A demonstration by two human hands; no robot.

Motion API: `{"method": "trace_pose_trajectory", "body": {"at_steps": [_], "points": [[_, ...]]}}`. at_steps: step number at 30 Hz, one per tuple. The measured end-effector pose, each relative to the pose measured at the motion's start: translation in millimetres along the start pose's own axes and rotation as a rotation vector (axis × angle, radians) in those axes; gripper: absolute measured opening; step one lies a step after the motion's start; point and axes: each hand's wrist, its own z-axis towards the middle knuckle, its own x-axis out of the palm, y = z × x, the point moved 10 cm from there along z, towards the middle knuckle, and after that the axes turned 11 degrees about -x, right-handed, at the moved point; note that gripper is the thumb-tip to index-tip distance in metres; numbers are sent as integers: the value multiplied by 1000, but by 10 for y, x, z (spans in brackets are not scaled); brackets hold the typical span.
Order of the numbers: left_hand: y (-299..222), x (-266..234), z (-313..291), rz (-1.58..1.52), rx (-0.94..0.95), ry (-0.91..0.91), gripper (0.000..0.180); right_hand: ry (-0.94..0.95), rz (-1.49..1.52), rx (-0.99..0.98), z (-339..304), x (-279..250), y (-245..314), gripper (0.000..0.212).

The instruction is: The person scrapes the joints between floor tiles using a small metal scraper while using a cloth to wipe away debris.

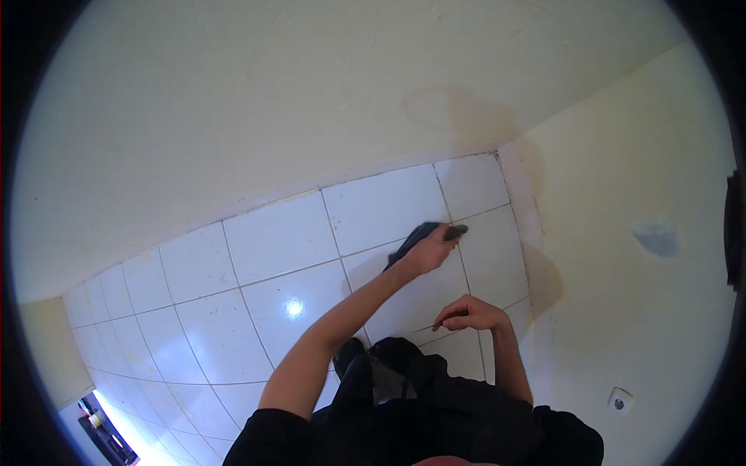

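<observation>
Black clothing (342,435) along lower edge of head view. Left hand (429,252) stretched forward over white tiled floor (272,252), grip closed round dark, soft-looking item (417,236); black end juts past fingers; whether item touches floor, cannot tell. Right hand (475,314) nearer body, grip narrow, fingertips pinching thin rod-like item (422,329) pointing left. Right wall (622,171): grey patch (657,238), white socket (619,401).

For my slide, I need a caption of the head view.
Over glossy white floor tiles, the left hand grips a dark elongated object; the right hand pinches a thin straight object.
</observation>
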Motion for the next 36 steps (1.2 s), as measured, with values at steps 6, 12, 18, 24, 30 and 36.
{"method": "trace_pose_trajectory", "body": {"at_steps": [6, 12, 18, 24, 30, 36], "points": [[-126, -116, 626, 374, 28, -78, 45, -126, 231, -28, -180, -159, -92, 27], [436, -1413, 188, 511, -267, -585, 37, -190, 184, -7, -4, -368, -37, 26], [831, -2324, -891, 607, -358, -817, 42, -370, 115, -16, 308, -672, -236, 26], [1238, -3044, -2105, 552, -698, -1060, 39, -652, -312, -63, 452, -1126, -802, 27], [997, -3026, -2235, 317, -403, -1126, 42, -914, -4, 54, 285, -1455, -1223, 47], [467, -1575, -1237, 297, -116, -380, 50, -865, 158, 70, 298, -1456, -1146, 56]]}}
